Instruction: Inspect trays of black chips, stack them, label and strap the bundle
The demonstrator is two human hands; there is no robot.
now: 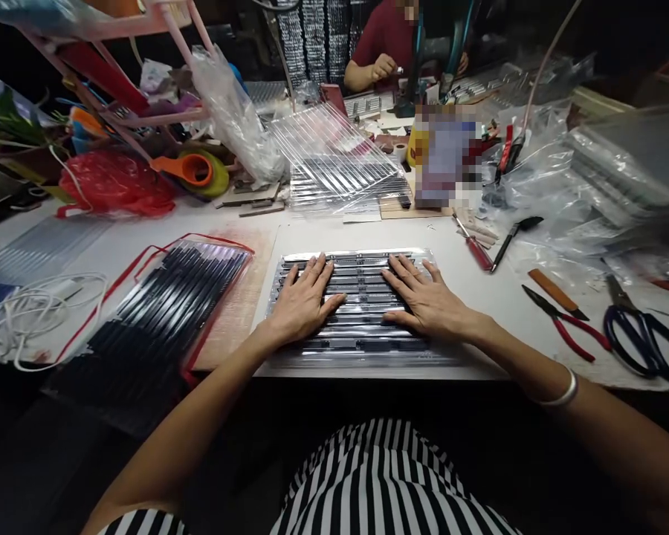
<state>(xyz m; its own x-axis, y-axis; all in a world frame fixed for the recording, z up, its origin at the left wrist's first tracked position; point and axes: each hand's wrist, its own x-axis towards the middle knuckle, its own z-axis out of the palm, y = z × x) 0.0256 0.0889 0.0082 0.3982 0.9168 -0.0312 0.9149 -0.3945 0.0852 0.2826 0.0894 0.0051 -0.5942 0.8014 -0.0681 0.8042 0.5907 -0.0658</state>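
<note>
A clear plastic tray [362, 353] lies flat on the white table in front of me, with rows of dark, comb-like strips [360, 297] in its grooves. My left hand [304, 297] rests palm down on the left part of these rows, fingers spread. On the right part, my right hand [424, 297] lies the same way, fingers apart and thumb pointing inward. Neither hand grips anything. The palms and fingers cover some of the strips. To the left, a red-edged clear bag [192, 349] holds many long black strips [172, 297].
Red-handled pliers [574, 331], scissors [644, 334] and a red screwdriver [476, 249] lie to the right. Empty clear trays [340, 156] are stacked behind. A coiled white cable [50, 312] sits at far left. Across the table a person in a red shirt [384, 41] sits.
</note>
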